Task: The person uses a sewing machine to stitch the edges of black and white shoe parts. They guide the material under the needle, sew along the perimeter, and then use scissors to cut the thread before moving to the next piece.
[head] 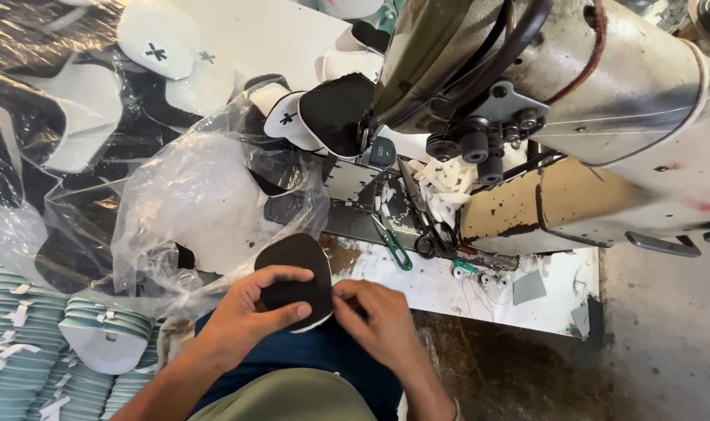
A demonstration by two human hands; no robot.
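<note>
Seen from above, a person's two bare hands hold a black pad, a rounded piece with a thin white edge, low in the middle of the view. The left hand grips it from 8 o'clock, thumb across the front and fingers curled behind, closed on the pad. The right hand meets it at 3 o'clock, fingertips pressed together and pinching the pad's right edge. Both hands touch the pad, which is lifted above the person's lap, just in front of the counter.

The counter is a worn white surface with rust spots. On it, at 1 o'clock from the pad, lie green-handled scissors and, beside them, dark scissors. Beyond those sits a heap of small white scraps.

A large cream sewing machine fills the upper right, at 2 o'clock, with black knobs and thread running across it. Another black pad with white trim sits under its head at 12 o'clock.

A crumpled clear plastic bag lies at 10 o'clock, with more white and black pieces beneath it. Stacks of pale green-and-white pieces fill the lower left, at 9 o'clock.
</note>
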